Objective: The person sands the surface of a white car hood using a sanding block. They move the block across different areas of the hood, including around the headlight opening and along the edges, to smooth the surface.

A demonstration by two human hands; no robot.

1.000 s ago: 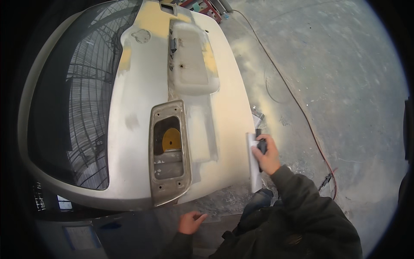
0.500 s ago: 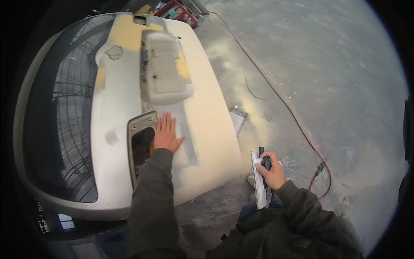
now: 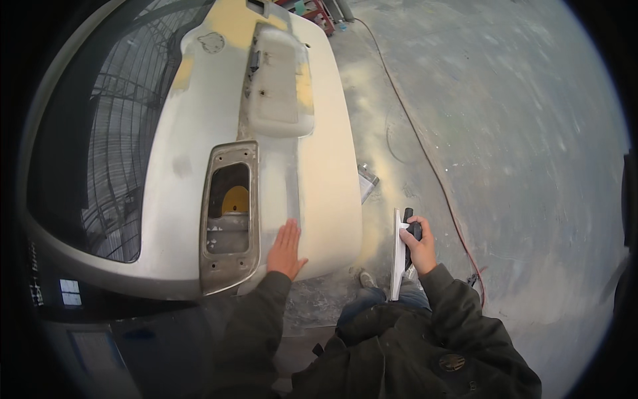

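The left hand [image 3: 286, 251] lies flat against the car tailgate [image 3: 332, 199], fingers side by side and thumb out, near the edge closest to the person and to the right of the recessed opening [image 3: 229, 226]. The right hand [image 3: 421, 243] is wrapped around the black handle [image 3: 414, 233] of a long white sanding block [image 3: 398, 259], held apart from the tailgate's right edge, above the floor [image 3: 518, 166], where a reddish hose [image 3: 425, 146] runs.
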